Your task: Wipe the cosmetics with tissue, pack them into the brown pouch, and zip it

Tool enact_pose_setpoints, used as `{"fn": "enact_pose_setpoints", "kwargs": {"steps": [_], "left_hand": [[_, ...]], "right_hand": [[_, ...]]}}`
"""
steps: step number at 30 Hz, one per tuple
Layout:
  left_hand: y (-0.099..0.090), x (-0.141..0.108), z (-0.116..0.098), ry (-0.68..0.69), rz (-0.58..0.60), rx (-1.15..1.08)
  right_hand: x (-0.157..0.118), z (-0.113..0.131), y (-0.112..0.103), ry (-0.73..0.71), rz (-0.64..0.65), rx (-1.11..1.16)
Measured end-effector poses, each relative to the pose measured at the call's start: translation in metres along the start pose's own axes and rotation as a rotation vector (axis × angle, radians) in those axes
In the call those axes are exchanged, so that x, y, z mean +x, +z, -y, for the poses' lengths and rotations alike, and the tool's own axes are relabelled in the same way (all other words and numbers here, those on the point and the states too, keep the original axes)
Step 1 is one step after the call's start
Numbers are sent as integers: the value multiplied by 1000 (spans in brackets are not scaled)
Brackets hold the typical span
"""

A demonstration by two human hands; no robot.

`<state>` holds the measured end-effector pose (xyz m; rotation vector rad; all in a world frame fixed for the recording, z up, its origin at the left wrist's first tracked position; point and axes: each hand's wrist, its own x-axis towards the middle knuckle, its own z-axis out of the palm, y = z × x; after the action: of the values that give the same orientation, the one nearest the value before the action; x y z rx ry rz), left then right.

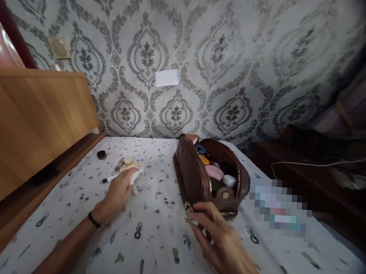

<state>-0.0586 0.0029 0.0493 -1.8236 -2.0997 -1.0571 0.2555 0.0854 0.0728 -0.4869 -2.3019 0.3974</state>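
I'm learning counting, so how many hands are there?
2: the left hand near a slim pen-like stick, the right hand at the near end of the brown bag.

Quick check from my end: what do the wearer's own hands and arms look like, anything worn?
Both hands are gloveless. The left hand has a thin black band at its wrist, the forearm sleeveless. No band shows on the right hand.
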Motion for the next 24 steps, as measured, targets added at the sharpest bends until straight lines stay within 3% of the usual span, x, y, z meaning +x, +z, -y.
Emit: {"fn": "enact_pose_setpoints", "kwargs": {"steps": [3, 6, 8, 11, 16, 20, 24], "left_hand": [[-19, 12, 40, -368, -148, 5], [-37, 20, 75, -529, -246, 44], [-43, 23, 92, -587, -249, 67], [-44, 30, 106, -630, -166, 102], [-29, 53, 108, -639, 79, 187], [-17, 68, 107, -661, 227, 277], [-14, 73, 109, -652, 279, 339]], "right_hand": [[2, 10, 18, 44, 112, 105], [12, 21, 34, 115, 234, 238], [19, 28, 46, 160, 281, 332], [26, 32, 67, 205, 297, 456], [17, 28, 97, 268, 218, 578], [9, 24, 103, 278, 220, 567], [7, 23, 101, 272, 241, 546]]}}
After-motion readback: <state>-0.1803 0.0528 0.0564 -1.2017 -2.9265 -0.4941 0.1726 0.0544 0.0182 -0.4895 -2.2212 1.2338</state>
